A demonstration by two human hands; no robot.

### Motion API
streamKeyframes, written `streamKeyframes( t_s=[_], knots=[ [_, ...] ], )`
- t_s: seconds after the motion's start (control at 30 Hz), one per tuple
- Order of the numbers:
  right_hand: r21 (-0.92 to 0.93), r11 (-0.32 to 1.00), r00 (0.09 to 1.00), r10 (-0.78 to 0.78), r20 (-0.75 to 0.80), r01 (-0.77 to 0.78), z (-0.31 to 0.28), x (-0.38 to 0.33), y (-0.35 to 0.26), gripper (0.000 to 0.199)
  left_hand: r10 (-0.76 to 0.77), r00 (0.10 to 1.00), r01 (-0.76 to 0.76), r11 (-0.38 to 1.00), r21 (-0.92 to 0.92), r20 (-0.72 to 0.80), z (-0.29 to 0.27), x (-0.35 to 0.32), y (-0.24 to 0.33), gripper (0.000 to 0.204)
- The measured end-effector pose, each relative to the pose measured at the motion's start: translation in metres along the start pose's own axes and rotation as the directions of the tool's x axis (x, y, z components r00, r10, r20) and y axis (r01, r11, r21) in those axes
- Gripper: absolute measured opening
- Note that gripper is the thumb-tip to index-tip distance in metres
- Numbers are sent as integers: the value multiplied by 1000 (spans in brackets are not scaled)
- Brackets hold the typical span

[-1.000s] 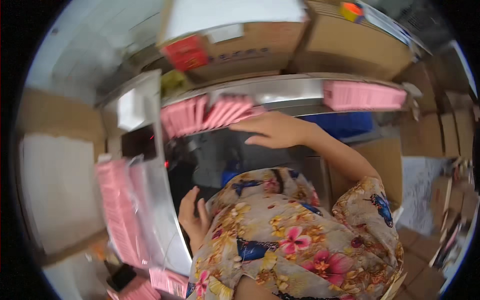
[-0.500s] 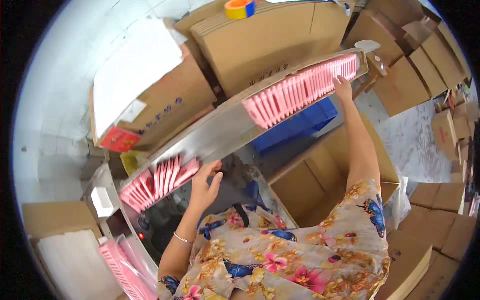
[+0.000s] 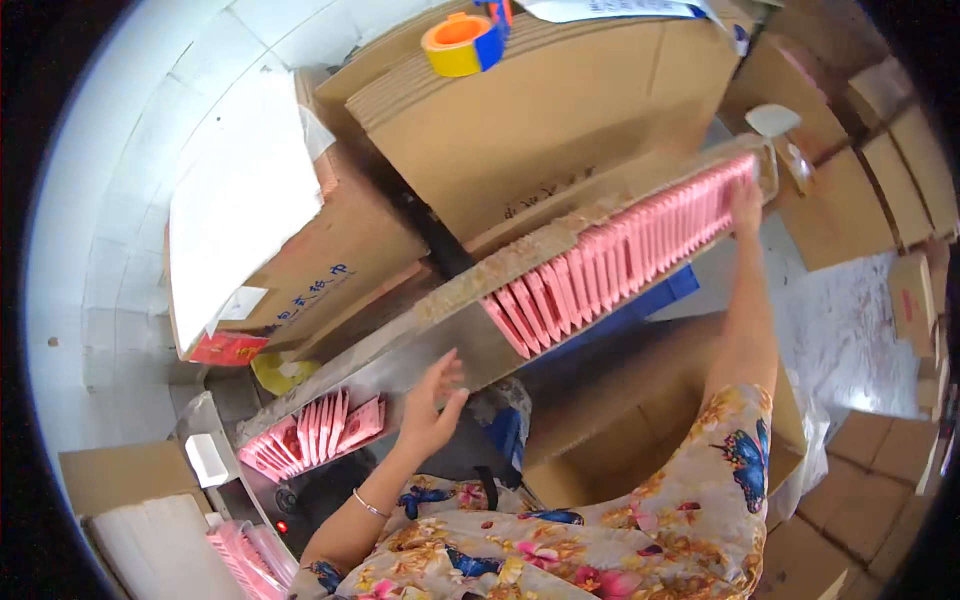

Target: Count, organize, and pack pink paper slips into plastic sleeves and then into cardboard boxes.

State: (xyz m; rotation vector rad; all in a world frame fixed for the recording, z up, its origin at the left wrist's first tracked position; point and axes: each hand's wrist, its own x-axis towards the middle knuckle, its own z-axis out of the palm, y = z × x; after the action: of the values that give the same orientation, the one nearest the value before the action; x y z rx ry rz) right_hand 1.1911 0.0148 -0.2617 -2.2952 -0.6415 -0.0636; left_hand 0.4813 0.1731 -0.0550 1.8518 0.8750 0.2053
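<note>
A long row of flat pink packets [image 3: 620, 255] stands on edge in a narrow metal trough [image 3: 400, 350]. My right hand [image 3: 743, 208] is against the far right end of this row, its fingers blurred and partly hidden by the packets. My left hand [image 3: 432, 412] hovers over the trough's near edge, empty, with its fingers apart. To its left, a smaller group of pink packets [image 3: 312, 430] leans in the trough's left end. A stretch of bare metal separates the two groups.
Below the trough is an open cardboard box [image 3: 600, 455], with a blue bin [image 3: 640, 310] partly hidden behind the packets. Large cartons [image 3: 540, 110] stand beyond the trough; a roll of tape [image 3: 460, 45] rests on top. Stacked cartons [image 3: 850, 480] fill the right side.
The whole view has shifted. My right hand has moved along the row to its far right end. My left hand has turned its fingers upward, over the trough's near edge.
</note>
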Motion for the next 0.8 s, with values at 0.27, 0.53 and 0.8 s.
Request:
streamKeyframes(
  t_s=[0.27, 0.53, 0.8],
  knots=[
    [241, 970, 999, 32, 41, -41, -60, 62, 56, 68, -3, 1000, 5, 985, -175, 8, 24, 24, 5, 75],
    [436, 895, 985, 24, 170, -97, -81, 23, -63, 72, 138, 972, -185, 949, -255, -192, 30, 44, 13, 75],
    [185, 967, 978, -194, 83, 176, -57, -88, -171, 74, 142, 866, -53, 979, 195, -479, -13, -6, -15, 59]
  ],
)
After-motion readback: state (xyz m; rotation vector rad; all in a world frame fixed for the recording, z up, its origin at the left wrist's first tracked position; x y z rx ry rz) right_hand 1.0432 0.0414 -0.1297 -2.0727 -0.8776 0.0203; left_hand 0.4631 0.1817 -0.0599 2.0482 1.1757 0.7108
